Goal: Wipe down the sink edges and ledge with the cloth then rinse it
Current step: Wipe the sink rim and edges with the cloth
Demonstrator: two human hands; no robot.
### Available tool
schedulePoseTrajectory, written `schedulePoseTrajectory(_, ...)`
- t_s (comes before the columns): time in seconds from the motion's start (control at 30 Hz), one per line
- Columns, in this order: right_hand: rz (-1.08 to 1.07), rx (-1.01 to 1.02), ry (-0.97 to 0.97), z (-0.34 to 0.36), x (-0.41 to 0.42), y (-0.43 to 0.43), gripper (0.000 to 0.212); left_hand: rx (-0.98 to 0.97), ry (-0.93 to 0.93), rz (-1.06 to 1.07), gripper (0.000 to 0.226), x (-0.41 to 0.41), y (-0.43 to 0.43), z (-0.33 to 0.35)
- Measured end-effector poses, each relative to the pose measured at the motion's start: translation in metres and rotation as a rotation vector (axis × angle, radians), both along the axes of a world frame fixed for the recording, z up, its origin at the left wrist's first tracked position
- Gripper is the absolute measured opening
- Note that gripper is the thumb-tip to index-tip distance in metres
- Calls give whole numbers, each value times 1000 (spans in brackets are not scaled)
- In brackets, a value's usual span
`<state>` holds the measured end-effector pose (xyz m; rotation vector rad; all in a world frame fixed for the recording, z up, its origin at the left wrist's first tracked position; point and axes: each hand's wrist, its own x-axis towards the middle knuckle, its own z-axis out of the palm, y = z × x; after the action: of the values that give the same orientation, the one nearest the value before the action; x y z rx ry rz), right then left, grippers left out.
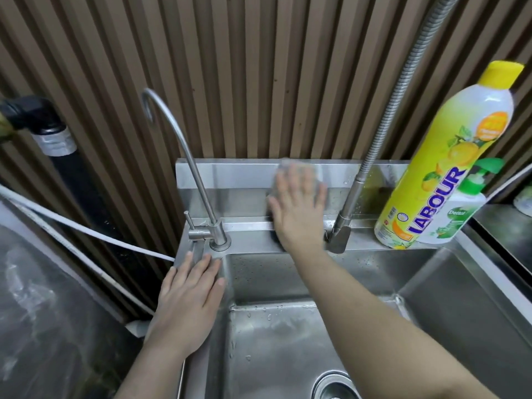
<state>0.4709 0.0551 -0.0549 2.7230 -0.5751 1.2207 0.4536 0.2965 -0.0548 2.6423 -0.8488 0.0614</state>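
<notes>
Wiping step: right hand (298,208) flat, fingers spread, pressing cloth (288,165) on sink (288,283) backsplash; left hand (190,295) open, braced. Next: ledge (250,226), then rinse.

Brushed stainless steel sink (288,335), dull sheen, water-beaded. Polished steel gooseneck tap (184,156) far left. Ribbed metal hose (397,87) far right. Glossy plastic dish soap bottle (440,168). Grey cloth (316,185), blurred. Matt brown slatted wall panel (244,67).

Two bare, sleeveless forearms (374,321)
</notes>
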Motion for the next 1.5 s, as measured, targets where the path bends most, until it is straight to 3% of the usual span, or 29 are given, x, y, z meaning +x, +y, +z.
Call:
schedulePoseTrajectory(0.07,-191,275,-143,23,11,16,56,-19,4,1,89,0,0,1)
schedulePoseTrajectory(0.1,-142,259,-118,32,21,29,56,-25,7,-1,89,0,0,1)
schedulePoseTrajectory(0.2,171,-106,161,29,36,52,54,-35,-12,-2,86,1,1,-2)
schedulePoseTrajectory(0.23,171,-84,166,28,33,41,54,-42,-22,1,84,1,0,-3)
schedulePoseTrajectory(0.37,-358,620,-321,43,13,4,57,-23,-16,-2,85,3,0,-5)
schedulePoseTrajectory(0.43,-446,834,-455,61,19,14,59,-13,-15,-10,85,3,2,-7)
schedulePoseTrajectory(0.53,-241,611,-248,47,26,48,61,-53,4,-25,83,5,3,-10)
schedulePoseTrajectory(0.6,-176,611,-173,43,22,28,58,-89,30,-38,82,6,2,-10)
schedulePoseTrajectory(0.63,-285,641,-241,47,25,5,57,-108,37,-37,82,6,3,-9)
schedulePoseTrajectory(0.7,-699,800,-581,75,24,-35,52,-121,34,-30,82,6,2,-8)
schedulePoseTrajectory(0.77,-897,900,-726,90,22,-46,54,-120,15,-26,80,6,0,-10)
schedulePoseTrajectory(0.87,-503,1055,-524,72,32,6,57,-122,-4,-5,73,8,-1,-16)
schedulePoseTrajectory(0.93,-354,1121,-490,64,28,25,59,-124,-4,-22,65,8,-1,-18)
schedulePoseTrajectory(1.03,-446,1225,-606,85,9,-4,58,-150,7,-32,59,8,0,-19)
schedulePoseTrajectory(1.13,-340,1448,-557,101,-11,-7,52,-174,-6,-52,58,9,0,-23)
schedulePoseTrajectory(1.3,-322,1449,-641,59,20,45,76,-176,-4,-48,54,9,-2,-23)
schedulePoseTrajectory(1.43,-452,1459,-793,51,29,7,82,-180,-30,-45,52,10,-2,-21)
schedulePoseTrajectory(1.5,-417,1401,-798,48,36,20,88,-179,-3,-50,52,10,-2,-21)
